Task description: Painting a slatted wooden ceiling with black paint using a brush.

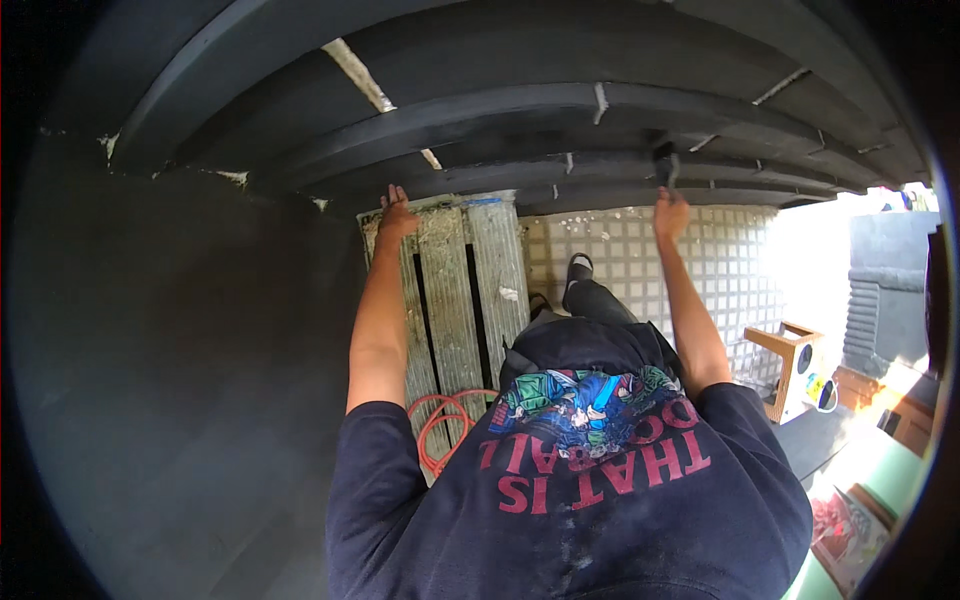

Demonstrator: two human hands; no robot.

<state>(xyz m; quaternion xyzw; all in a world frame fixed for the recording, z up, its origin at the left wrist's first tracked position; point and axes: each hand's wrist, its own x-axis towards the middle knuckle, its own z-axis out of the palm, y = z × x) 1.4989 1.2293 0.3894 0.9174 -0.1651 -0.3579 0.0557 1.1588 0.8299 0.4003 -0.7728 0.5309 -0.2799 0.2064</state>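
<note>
My right hand [672, 215] is raised ahead, closed round the handle of what looks like a paintbrush [667, 160]. Its dark, slightly blurred head is up at the dark-coated boards [510, 150]; whether it touches them I cannot tell. Pale strips show between and across those boards. To the left, my left hand [398, 213] is stretched out with its fingers extended, holding nothing. It lies over the far end of a weathered, ridged plank platform [445, 290], its fingertips close to the lower edge of the dark boards.
A dark wall [180, 380] fills the left side. Red hose loops [430, 440] lie on the planks beside me. Below is a tiled floor [600, 240], where my foot shows. To the right are a wooden-edged box [795, 370], a grey surface [835, 440] and a plastic-wrapped bundle [845, 530].
</note>
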